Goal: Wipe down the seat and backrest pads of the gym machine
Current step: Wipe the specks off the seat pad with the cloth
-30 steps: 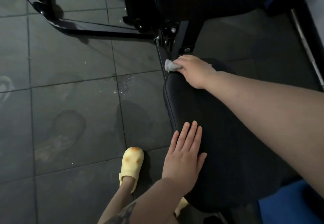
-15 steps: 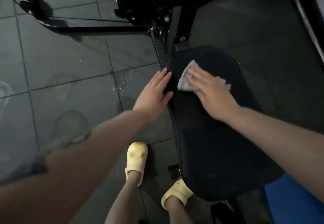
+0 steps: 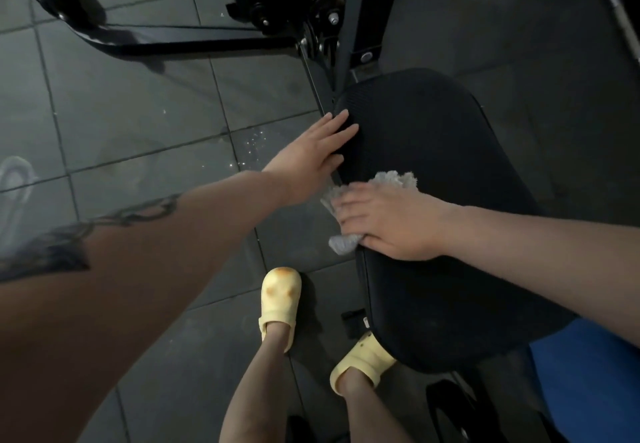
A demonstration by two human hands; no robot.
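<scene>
The black textured seat pad [image 3: 446,151] fills the right half of the view, long and rounded. My right hand [image 3: 388,222] presses a grey cloth [image 3: 394,179] flat on the pad's left edge, about halfway along; the cloth sticks out above and below the fingers. My left hand [image 3: 315,155] lies open, fingers spread, on the pad's far left edge, just above the cloth. The backrest pad is out of view apart from a dark mass at the top.
The machine's black frame and bolted bracket [image 3: 332,20] stand just beyond the seat. A black floor bar [image 3: 194,44] runs left across grey tiles. My feet in yellow clogs [image 3: 280,300] stand beside the pad. A blue surface [image 3: 588,383] sits at the lower right.
My right hand has slid the cloth down the seat pad toward me, from the far end to the left edge at mid-length. My left hand stays on the far left edge.
</scene>
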